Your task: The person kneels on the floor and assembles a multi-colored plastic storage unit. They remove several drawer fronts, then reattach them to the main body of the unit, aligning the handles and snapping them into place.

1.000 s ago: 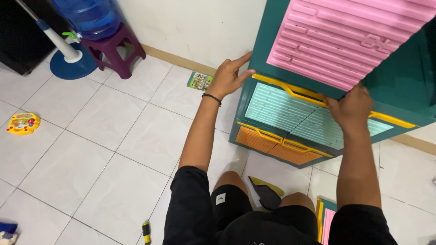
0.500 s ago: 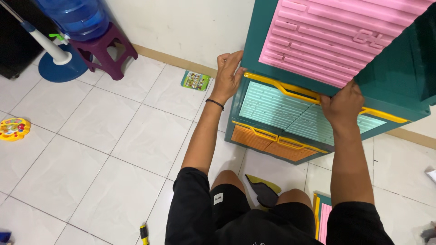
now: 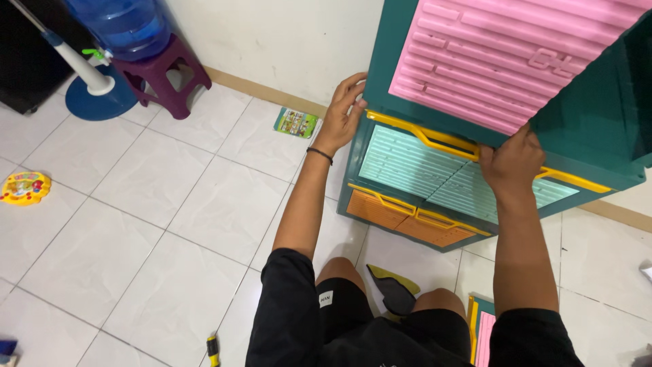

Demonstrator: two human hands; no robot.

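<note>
A tall teal plastic drawer cabinet (image 3: 598,115) stands before me on the tiled floor. It has a pink ribbed drawer front (image 3: 502,61) on top, a mint one (image 3: 407,160) below and an orange one (image 3: 401,214) at the bottom, each with a yellow handle strip. My left hand (image 3: 341,112) grips the cabinet's left front edge beside the pink drawer. My right hand (image 3: 514,163) grips the yellow handle strip (image 3: 435,136) under the pink drawer. I kneel right in front of the cabinet.
A blue water jug (image 3: 122,20) sits on a purple stool (image 3: 166,78) at the back left, by a fan base (image 3: 98,95). A small picture card (image 3: 296,123), a yellow toy (image 3: 24,187), a screwdriver (image 3: 213,350), a dark plastic part (image 3: 394,289) and another drawer piece (image 3: 481,329) lie on the floor.
My left hand has slid from the cabinet's lower left side up to the edge beside the pink drawer. The right hand stays on the yellow strip. My view has shifted slightly.
</note>
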